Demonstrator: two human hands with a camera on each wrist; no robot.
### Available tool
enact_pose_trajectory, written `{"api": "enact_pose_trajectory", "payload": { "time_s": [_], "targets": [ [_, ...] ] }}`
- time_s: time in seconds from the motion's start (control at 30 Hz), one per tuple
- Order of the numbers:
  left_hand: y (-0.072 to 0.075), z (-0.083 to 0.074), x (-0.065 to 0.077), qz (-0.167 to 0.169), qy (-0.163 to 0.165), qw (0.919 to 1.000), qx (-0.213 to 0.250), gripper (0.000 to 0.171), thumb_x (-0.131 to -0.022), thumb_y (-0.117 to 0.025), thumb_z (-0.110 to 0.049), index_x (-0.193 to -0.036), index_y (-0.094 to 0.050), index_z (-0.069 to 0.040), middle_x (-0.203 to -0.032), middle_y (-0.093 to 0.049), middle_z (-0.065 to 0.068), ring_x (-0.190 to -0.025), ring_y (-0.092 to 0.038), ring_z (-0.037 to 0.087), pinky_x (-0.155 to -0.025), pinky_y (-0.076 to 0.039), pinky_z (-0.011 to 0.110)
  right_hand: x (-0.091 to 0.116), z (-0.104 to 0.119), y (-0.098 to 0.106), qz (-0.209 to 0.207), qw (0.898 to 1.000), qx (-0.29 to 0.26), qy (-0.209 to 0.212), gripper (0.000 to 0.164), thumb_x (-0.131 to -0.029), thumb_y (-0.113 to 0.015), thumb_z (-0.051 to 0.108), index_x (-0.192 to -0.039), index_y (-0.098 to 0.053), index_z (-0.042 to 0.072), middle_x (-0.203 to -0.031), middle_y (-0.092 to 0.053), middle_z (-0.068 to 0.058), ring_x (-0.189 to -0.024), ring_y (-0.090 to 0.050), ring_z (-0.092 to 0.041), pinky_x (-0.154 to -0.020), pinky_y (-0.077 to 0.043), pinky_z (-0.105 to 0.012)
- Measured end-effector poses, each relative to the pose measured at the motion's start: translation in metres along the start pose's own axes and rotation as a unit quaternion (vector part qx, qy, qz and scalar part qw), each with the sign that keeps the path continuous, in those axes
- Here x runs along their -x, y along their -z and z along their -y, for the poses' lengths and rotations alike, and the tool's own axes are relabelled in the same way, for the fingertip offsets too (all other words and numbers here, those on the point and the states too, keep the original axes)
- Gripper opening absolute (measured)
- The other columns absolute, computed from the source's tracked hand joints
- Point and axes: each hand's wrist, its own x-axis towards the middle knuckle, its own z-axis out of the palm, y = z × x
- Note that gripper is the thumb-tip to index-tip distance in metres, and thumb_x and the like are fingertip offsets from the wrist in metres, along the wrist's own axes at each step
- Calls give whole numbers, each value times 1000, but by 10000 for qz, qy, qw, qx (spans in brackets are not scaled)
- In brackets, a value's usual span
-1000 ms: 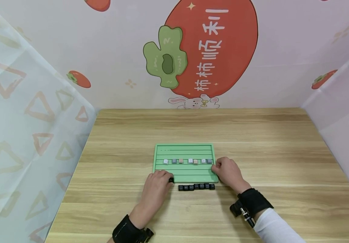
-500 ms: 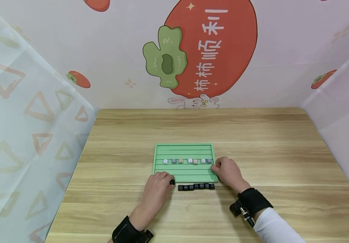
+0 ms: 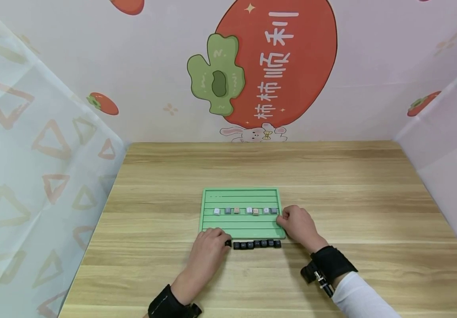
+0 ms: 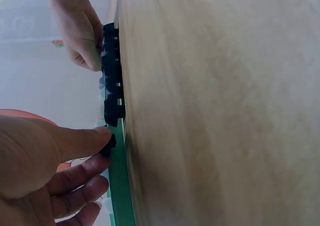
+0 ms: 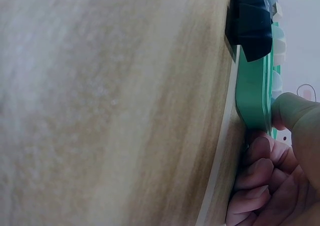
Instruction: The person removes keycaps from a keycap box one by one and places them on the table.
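My left hand (image 3: 209,252) pinches a black keycap (image 4: 109,146) between thumb and index finger, at the left end of a row of black keycaps (image 3: 257,244). That row lies on the table along the near edge of a green grooved board (image 3: 248,225). Across the board's middle sit several white, grey and beige keycaps (image 3: 249,211), spaced unevenly. At the board's right edge, my right hand (image 3: 301,227) grips the rim. In the right wrist view its thumb (image 5: 292,110) lies on the board's top edge, with the other fingers curled against the side.
The wooden table (image 3: 164,176) extends on all sides of the board. A white printed backdrop (image 3: 152,66) stands behind it, with patterned side panels at left (image 3: 25,176) and right (image 3: 451,154). Each wrist wears a black strap (image 3: 333,263).
My left hand has shifted slightly right and nearer, bringing the pinched black keycap from the board's near edge into line beside the row. The right hand stays at the board's edge.
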Motion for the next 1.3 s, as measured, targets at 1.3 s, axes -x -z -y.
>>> {"api": "enact_pose_trajectory", "payload": {
  "time_s": [1.3],
  "targets": [
    [-7,-5,0,-32,-163,9987,-479,19,-71,-77,-22,-89,-73,-18,-85,-63,-5,-79,-58,14,-63,-37,26,2,0,2,-4,9999,-70,76,32,-80,-58,14,-53,-41,11,-49,-29,4,-46,-31,-13,-51,-25,-27]
  ]
}}
